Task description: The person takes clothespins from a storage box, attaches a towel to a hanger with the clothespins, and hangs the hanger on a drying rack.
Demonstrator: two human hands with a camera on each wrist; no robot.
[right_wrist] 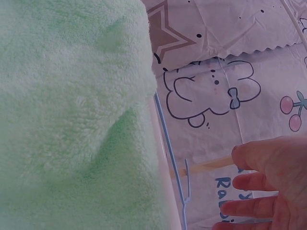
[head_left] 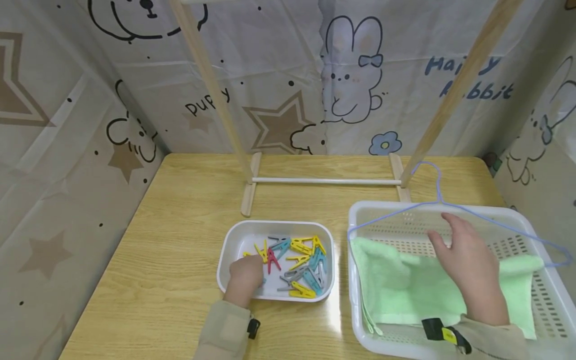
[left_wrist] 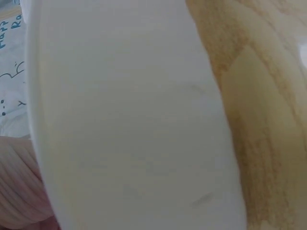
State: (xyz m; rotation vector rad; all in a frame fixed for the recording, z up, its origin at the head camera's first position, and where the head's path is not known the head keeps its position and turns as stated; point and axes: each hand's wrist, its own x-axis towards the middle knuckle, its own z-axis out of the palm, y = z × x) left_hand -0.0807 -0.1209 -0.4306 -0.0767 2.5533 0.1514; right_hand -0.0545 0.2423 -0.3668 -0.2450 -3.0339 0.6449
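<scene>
Head view: nearest to us are two beige sleeves (head_left: 222, 332), each with a black strap (head_left: 254, 328) at the wrist.
Left grip (head_left: 246, 275): we see this bare hand dipping into the left end of the tray, knuckles up. Its fingertips are hidden, so we cannot tell how far apart they stand or whether they pinch anything.
Green towel (head_left: 414, 290): it lies in the basket, spread wide, its top edge just below the hanger; we cannot tell if it wraps the hanger's lower bar.
Right grip (head_left: 470, 262): above the towel, thumb and fingers well parted and holding nothing; our right wrist view shows the fingertips apart from the fabric.
White basket (head_left: 551, 295): slotted walls, just right of the tray.
White tray (head_left: 279, 299): on the wooden worktop (head_left: 148, 260).
Clips (head_left: 302, 290): yellow, blue, grey and red, mostly heaped in the tray's right part; the red clip (head_left: 272, 260) is just beside the left grip.
Blue hanger (head_left: 439, 192): across the basket, hook towards the rack.
Wooden rack (head_left: 246, 200): behind tray and basket, a white bar (head_left: 326, 181) joining its feet.
Printed cloth (head_left: 279, 65): farthest from us, with stars and rabbits.
</scene>
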